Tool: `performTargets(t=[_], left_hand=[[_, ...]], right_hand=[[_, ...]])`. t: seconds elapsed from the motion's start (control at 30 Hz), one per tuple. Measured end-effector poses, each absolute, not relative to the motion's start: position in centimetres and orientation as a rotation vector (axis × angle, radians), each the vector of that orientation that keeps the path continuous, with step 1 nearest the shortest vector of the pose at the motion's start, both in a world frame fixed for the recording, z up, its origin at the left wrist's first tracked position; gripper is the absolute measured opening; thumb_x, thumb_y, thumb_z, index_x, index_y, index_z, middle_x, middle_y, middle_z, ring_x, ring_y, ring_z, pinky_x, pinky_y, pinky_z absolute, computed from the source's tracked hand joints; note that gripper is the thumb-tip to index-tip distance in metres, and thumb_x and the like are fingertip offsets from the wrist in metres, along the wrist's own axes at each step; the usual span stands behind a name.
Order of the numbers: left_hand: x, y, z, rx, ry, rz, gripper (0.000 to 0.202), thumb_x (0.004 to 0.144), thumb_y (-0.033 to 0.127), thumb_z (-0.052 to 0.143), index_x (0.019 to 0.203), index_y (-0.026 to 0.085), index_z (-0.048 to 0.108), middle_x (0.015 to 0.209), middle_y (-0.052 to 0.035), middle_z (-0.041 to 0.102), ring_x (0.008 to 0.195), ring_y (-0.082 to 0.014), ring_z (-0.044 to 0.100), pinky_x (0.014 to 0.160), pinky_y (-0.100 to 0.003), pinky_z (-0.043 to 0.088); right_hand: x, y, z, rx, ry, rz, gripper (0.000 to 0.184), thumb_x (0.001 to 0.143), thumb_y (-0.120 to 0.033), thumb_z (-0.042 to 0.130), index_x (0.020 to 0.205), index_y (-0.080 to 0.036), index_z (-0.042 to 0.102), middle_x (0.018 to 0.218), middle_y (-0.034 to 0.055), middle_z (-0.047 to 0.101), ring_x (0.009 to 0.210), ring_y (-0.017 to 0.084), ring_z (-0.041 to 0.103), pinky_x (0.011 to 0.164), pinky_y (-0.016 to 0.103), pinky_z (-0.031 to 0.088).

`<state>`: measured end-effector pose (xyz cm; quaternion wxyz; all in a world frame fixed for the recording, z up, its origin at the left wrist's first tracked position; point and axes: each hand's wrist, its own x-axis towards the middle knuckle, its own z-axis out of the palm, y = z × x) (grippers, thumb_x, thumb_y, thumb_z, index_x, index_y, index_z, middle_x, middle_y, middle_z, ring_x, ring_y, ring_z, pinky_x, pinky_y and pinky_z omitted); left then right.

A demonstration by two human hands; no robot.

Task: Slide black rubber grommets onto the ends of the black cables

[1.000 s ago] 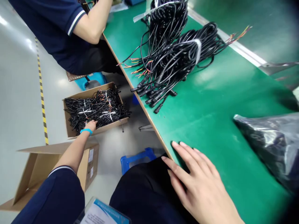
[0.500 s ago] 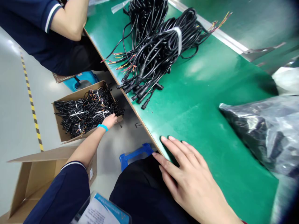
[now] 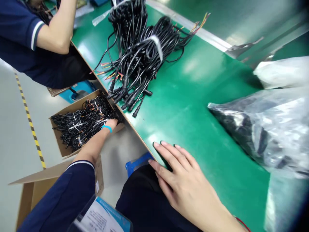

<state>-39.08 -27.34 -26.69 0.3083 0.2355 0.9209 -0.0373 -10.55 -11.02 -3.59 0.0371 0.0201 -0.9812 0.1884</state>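
My left hand (image 3: pixel 112 122), with a blue wristband, reaches down into a cardboard box (image 3: pixel 57 139) beside the table. It is at the box's near right end, among bundled black cables (image 3: pixel 79 120) tied with white ties; its fingers are hidden there. Flat on the front edge of the green table (image 3: pixel 183 125) lies my right hand (image 3: pixel 181 175), fingers spread, holding nothing. Beyond it on the tabletop rest black cable bundles (image 3: pixel 145 54) bound with white ties, with black connectors and bare coloured wire ends.
At right, a clear plastic bag (image 3: pixel 270 129) with dark contents lies on the table beside a white bag (image 3: pixel 285 72). A co-worker's arm (image 3: pixel 58 32) leans at the far left. Below are an open cardboard box (image 3: pixel 41 175) and a blue stool (image 3: pixel 136 162).
My left hand has sunk a little further among the cables in the box. My right hand stays on the table edge. The view has shifted, moving the tabletop leftward in the picture.
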Motion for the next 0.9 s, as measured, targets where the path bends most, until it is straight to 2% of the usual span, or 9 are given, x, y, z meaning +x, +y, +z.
performTargets(t=[0.2, 0.3, 0.37, 0.47, 0.53, 0.63, 0.73, 0.8, 0.9], left_hand=[[-39.8, -25.2, -18.8, 0.575, 2.638, 0.048, 0.035, 0.09, 0.033, 0.057, 0.12, 0.015, 0.055, 0.119, -0.0102, 0.058, 0.101, -0.0217, 0.06, 0.084, -0.042, 0.053], [-42.1, -27.5, -11.7, 0.516, 2.878, 0.201, 0.028, 0.09, 0.033, 0.056, 0.113, 0.017, 0.059, 0.112, -0.0077, 0.061, 0.097, -0.0199, 0.062, 0.081, -0.037, 0.053], [-43.4, -28.7, -6.1, 0.488, 3.106, 0.357, 0.031, 0.096, 0.03, 0.038, 0.108, 0.011, 0.059, 0.106, -0.012, 0.065, 0.098, -0.0247, 0.062, 0.083, -0.04, 0.052], [-43.5, -26.9, 1.6, 0.654, 3.306, 0.632, 0.047, 0.098, 0.037, 0.019, 0.124, 0.01, 0.047, 0.115, -0.0109, 0.062, 0.101, -0.0232, 0.062, 0.085, -0.036, 0.051], [-42.6, -23.1, 4.9, 0.965, 3.238, 0.711, 0.045, 0.094, 0.045, 0.029, 0.123, 0.017, 0.05, 0.116, -0.0061, 0.062, 0.103, -0.0204, 0.061, 0.089, -0.032, 0.05], [-41.1, -16.1, 7.2, 1.279, 3.009, 0.412, 0.062, 0.08, 0.056, 0.053, 0.125, 0.014, 0.051, 0.118, -0.0129, 0.062, 0.111, -0.0311, 0.059, 0.094, -0.042, 0.046], [-39.9, -11.5, 7.4, 0.974, 2.875, 0.061, 0.095, 0.066, 0.061, 0.067, 0.141, 0.013, 0.033, 0.125, -0.0232, 0.057, 0.113, -0.0423, 0.057, 0.091, -0.05, 0.046], [-38.9, -10.8, 7.1, 0.94, 2.898, 0.074, 0.096, 0.065, 0.057, 0.069, 0.142, 0.014, 0.03, 0.129, -0.0264, 0.053, 0.112, -0.044, 0.058, 0.089, -0.05, 0.046], [-36.9, -12.4, 6.6, 0.959, 2.999, 0.196, 0.083, 0.078, 0.051, 0.059, 0.144, 0.017, 0.024, 0.134, -0.0263, 0.048, 0.114, -0.0412, 0.057, 0.091, -0.05, 0.046]], right_hand=[[-10.4, -10.7, -2.7, 0.102, -3.06, 0.624, 0.029, 0.089, -0.03, 0.053, 0.116, -0.03, 0.063, 0.15, 0.0011, 0.038, 0.141, 0.019, 0.03, 0.116, 0.042, 0.025], [-10.4, -10.4, -2.2, 0.11, -3.078, 0.676, 0.03, 0.089, -0.03, 0.051, 0.117, -0.028, 0.062, 0.151, 0.0011, 0.037, 0.141, 0.019, 0.028, 0.117, 0.042, 0.023], [-10.4, -10.4, -2.0, 0.115, -3.08, 0.708, 0.03, 0.089, -0.03, 0.05, 0.116, -0.027, 0.063, 0.151, 0.0023, 0.036, 0.141, 0.02, 0.028, 0.117, 0.044, 0.022], [-10.4, -10.4, -1.7, 0.126, -3.075, 0.74, 0.029, 0.088, -0.03, 0.05, 0.113, -0.023, 0.064, 0.152, 0.0046, 0.036, 0.141, 0.022, 0.028, 0.118, 0.045, 0.021], [-10.3, -10.5, -1.5, 0.14, -3.065, 0.74, 0.029, 0.088, -0.029, 0.049, 0.111, -0.021, 0.065, 0.151, 0.0058, 0.036, 0.141, 0.023, 0.028, 0.117, 0.045, 0.021], [-10.1, -10.5, -1.4, 0.174, -3.035, 0.716, 0.028, 0.087, -0.028, 0.049, 0.106, -0.019, 0.067, 0.15, 0.0072, 0.038, 0.14, 0.023, 0.029, 0.117, 0.045, 0.021], [-9.7, -10.5, -1.5, 0.221, -2.989, 0.699, 0.029, 0.087, -0.027, 0.049, 0.107, -0.019, 0.067, 0.15, 0.0082, 0.037, 0.141, 0.024, 0.028, 0.117, 0.045, 0.02], [-9.6, -10.5, -1.8, 0.235, -2.945, 0.712, 0.03, 0.087, -0.026, 0.049, 0.108, -0.019, 0.067, 0.148, 0.0086, 0.039, 0.141, 0.023, 0.028, 0.117, 0.044, 0.018], [-9.1, -10.5, -2.0, 0.177, -2.864, 0.829, 0.033, 0.086, -0.027, 0.051, 0.115, -0.021, 0.065, 0.142, 0.0075, 0.048, 0.137, 0.021, 0.035, 0.116, 0.04, 0.021]])
